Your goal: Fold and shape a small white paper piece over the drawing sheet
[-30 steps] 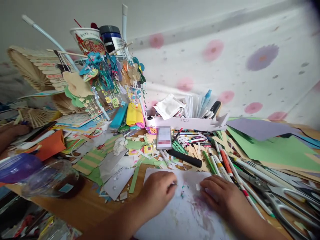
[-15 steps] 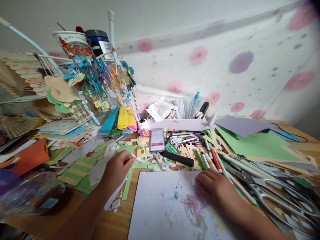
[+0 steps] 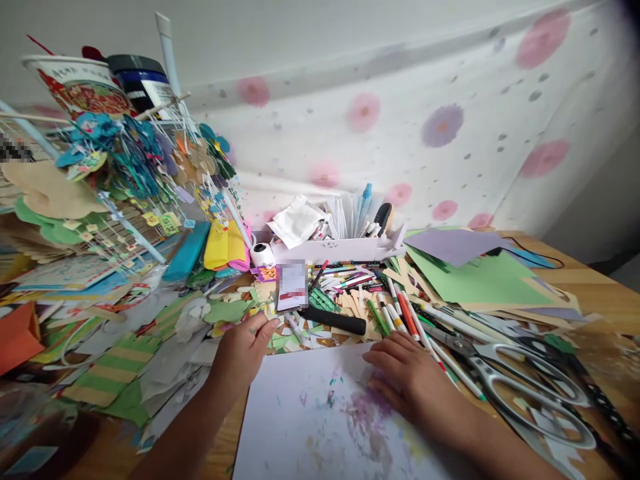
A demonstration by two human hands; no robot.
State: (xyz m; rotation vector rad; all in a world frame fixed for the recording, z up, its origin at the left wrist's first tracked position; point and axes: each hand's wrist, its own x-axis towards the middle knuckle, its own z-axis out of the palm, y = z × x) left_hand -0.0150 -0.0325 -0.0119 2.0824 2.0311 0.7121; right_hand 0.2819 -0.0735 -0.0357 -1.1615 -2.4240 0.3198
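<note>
A white sheet of paper (image 3: pixel 310 433) smeared with purple and green marks lies on the wooden table in front of me. My right hand (image 3: pixel 407 380) rests flat on its upper right part, fingers stretched out. My left hand (image 3: pixel 245 350) is off the sheet at its upper left corner, fingers pinched together among green and white paper scraps (image 3: pixel 227 312); what they hold, if anything, is too small to name. A black-handled tool (image 3: pixel 335 321) and a small card (image 3: pixel 291 285) lie just beyond the hands.
Felt pens (image 3: pixel 400 313) and large scissors (image 3: pixel 520 383) lie right of the sheet. Green and purple sheets (image 3: pixel 475 277) are stacked at far right. A white box of supplies (image 3: pixel 340 248) stands behind. A hanging paper craft (image 3: pixel 125 160) and paper cup (image 3: pixel 75 83) crowd the left.
My left hand left the white sheet and moved up-left into the paper scraps. My right hand stayed on the sheet. The view swung to the right.
</note>
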